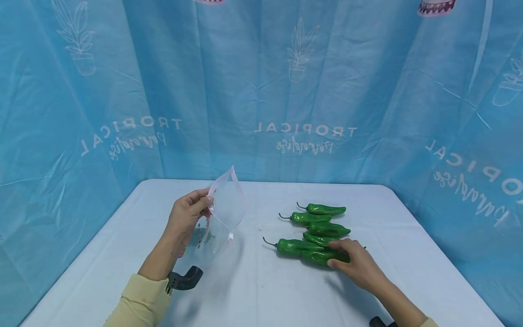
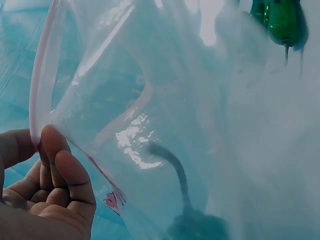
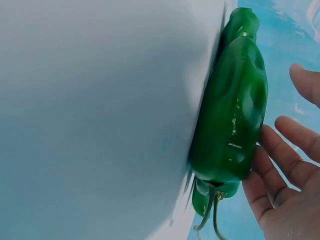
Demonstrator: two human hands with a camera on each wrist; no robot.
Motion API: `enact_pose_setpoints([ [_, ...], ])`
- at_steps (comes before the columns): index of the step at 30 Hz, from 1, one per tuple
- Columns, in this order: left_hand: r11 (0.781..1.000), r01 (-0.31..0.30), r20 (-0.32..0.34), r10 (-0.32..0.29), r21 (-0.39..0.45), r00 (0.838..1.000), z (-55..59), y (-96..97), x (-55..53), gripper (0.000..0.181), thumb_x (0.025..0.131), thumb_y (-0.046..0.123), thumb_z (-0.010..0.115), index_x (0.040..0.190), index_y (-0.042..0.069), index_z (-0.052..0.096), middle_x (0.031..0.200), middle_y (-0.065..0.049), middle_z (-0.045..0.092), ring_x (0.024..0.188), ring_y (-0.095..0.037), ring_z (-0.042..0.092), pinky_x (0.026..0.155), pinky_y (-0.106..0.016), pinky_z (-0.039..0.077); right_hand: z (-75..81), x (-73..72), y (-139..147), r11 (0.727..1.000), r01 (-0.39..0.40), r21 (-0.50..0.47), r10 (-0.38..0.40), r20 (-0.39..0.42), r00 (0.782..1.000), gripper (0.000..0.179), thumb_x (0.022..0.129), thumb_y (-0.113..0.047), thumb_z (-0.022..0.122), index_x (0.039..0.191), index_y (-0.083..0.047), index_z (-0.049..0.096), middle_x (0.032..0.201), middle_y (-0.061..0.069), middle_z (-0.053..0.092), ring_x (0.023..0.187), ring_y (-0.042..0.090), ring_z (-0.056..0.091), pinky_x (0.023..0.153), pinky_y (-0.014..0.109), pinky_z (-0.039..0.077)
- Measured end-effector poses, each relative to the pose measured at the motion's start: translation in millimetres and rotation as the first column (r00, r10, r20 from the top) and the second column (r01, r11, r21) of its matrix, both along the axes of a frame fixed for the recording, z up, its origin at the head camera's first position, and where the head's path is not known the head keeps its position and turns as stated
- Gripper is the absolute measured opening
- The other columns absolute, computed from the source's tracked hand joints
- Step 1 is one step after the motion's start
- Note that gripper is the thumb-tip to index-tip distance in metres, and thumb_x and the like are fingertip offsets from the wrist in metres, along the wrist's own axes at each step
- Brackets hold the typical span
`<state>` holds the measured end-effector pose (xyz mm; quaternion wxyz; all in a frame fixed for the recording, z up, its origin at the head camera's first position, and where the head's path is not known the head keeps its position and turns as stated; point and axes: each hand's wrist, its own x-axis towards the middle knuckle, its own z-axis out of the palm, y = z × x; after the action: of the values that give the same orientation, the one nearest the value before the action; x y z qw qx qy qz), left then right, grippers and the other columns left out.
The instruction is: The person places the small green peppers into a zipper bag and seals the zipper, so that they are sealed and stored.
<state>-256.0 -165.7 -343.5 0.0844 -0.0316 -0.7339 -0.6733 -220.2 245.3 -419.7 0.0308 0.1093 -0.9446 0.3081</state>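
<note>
My left hand [image 1: 189, 215] pinches the rim of a clear zip bag [image 1: 226, 197] between thumb and fingers, and the bag's mouth gapes. Through its plastic, a blurred green pepper [image 2: 197, 227] with a curved stem shows low in the left wrist view. On the right of the table lie several green peppers [image 1: 304, 219], grouped close together. My right hand [image 1: 359, 265] is at the nearest ones, thumb and fingers spread about the right end of a pepper [image 1: 316, 257]. In the right wrist view, fingertips lie against or close beside a large pepper [image 3: 232, 110], with the thumb apart from it.
A white cloth [image 1: 261, 290] covers the table. Blue printed curtains [image 1: 261, 91] stand along its back and both sides. A white slider [image 1: 230, 236] sits on the bag's zip. Dark straps [image 1: 184, 278] are worn at the wrists.
</note>
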Motion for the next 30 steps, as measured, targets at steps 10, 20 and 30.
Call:
enact_pose_setpoints([
  [10,1.0,-0.008,0.012,0.008,-0.019,1.0,1.7,0.0,1.8,0.04,0.092,0.028,0.06,0.124,0.004,0.058,0.083,0.009,0.06,0.075,-0.008,0.054,0.077,-0.019,0.049,-2.3,2.1,11,0.999,0.044,0.019,-0.045,0.054,0.998,0.044,0.08,-0.027,0.074,0.119,-0.011,0.063,0.115,0.006,0.064,0.11,0.025,0.055,0.089,0.045,0.048],
  [20,1.0,0.006,0.004,-0.006,-0.016,1.0,1.3,-2.0,1.5,0.04,0.092,0.027,0.06,0.125,0.004,0.057,0.083,0.01,0.06,0.075,-0.008,0.055,0.078,-0.018,0.05,-9.1,3.0,24,0.998,0.066,-0.003,-0.065,0.164,0.984,0.048,0.078,-0.031,0.074,0.119,-0.009,0.062,0.12,0.008,0.062,0.11,0.026,0.057,0.09,0.046,0.047],
  [30,1.0,0.005,0.011,-0.005,-0.009,1.0,0.8,-2.0,0.9,0.04,0.092,0.028,0.061,0.124,0.003,0.058,0.082,0.009,0.061,0.074,-0.007,0.055,0.076,-0.018,0.05,-8.6,9.2,33,0.999,0.045,0.021,-0.048,0.17,0.984,0.049,0.075,-0.03,0.077,0.117,-0.01,0.063,0.116,0.006,0.064,0.097,0.016,0.06,0.077,0.035,0.048],
])
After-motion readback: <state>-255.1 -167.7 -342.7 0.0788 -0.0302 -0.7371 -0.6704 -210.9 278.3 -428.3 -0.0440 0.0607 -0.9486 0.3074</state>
